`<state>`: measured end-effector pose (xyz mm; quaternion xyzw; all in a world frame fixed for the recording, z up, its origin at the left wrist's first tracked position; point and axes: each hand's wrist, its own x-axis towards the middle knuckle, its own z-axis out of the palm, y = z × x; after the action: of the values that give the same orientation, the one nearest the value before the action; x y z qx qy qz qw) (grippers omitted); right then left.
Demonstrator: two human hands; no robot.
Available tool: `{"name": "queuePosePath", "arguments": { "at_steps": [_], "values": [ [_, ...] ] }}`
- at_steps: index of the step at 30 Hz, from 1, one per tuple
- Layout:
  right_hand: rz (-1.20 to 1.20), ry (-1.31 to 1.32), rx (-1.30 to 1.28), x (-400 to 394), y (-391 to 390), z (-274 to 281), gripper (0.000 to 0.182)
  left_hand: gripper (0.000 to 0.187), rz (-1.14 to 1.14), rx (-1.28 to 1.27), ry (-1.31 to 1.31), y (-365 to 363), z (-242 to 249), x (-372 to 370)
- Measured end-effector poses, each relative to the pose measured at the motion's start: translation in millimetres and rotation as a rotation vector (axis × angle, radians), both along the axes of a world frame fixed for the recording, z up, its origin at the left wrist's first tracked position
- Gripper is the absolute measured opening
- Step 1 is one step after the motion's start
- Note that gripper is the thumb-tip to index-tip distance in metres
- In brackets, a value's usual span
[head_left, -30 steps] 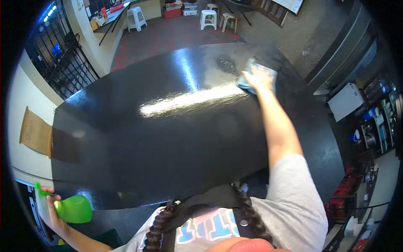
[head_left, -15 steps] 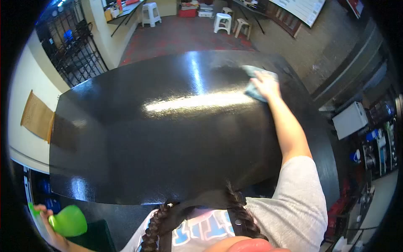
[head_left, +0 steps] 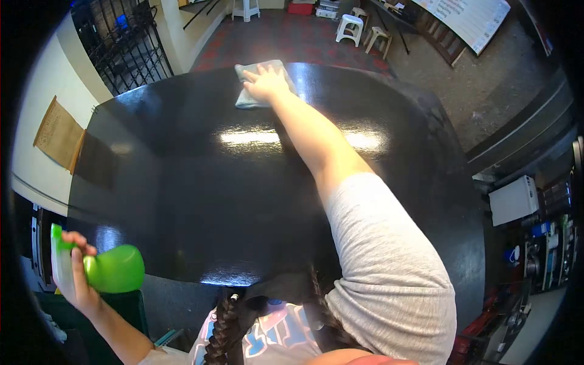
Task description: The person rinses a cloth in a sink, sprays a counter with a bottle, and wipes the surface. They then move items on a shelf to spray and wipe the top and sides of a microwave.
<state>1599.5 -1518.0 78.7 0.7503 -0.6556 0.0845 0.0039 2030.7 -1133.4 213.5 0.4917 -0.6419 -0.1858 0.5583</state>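
My right hand (head_left: 266, 83) lies flat with spread fingers on a folded pale cloth (head_left: 248, 100), pressing it to the glossy black table (head_left: 201, 201) near its far edge. At the lower left, my left hand (head_left: 78, 267) is wrapped round the neck of a green spray bottle (head_left: 118, 269), whose green trigger head points up. The bottle is tilted on its side, beside the table's near left corner. Bright light reflections cross the tabletop.
Past the far edge stand a white stool (head_left: 350, 30) and a wooden stool (head_left: 378, 41) on the red-grey floor. A metal gate (head_left: 131, 48) is at the upper left, a white box (head_left: 513, 201) and shelves at the right.
My right hand has slid the cloth from the right side of the table leftward to the middle of the far edge. My left hand has risen slightly with the bottle. The view has shifted.
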Motion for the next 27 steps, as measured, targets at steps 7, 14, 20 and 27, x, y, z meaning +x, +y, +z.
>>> {"name": "queuePosePath", "arguments": {
  "at_steps": [7,14,20,27],
  "values": [
    [-0.208,0.217,-0.140,-256,-26,-32,0.053,0.031,0.131,0.048,-0.025,21,6,6],
    [-1.095,-0.044,-0.003,-404,60,-3,0.058,0.033,0.863,0.077,-0.132,205,-22,109],
    [-0.749,-0.013,0.111,-193,21,23,0.061,0.041,0.803,-0.331,-0.840,207,20,39],
    [0.162,-0.048,-0.007,110,97,-19,0.056,0.033,0.213,-0.107,0.250,117,-39,28]
  ]
}}
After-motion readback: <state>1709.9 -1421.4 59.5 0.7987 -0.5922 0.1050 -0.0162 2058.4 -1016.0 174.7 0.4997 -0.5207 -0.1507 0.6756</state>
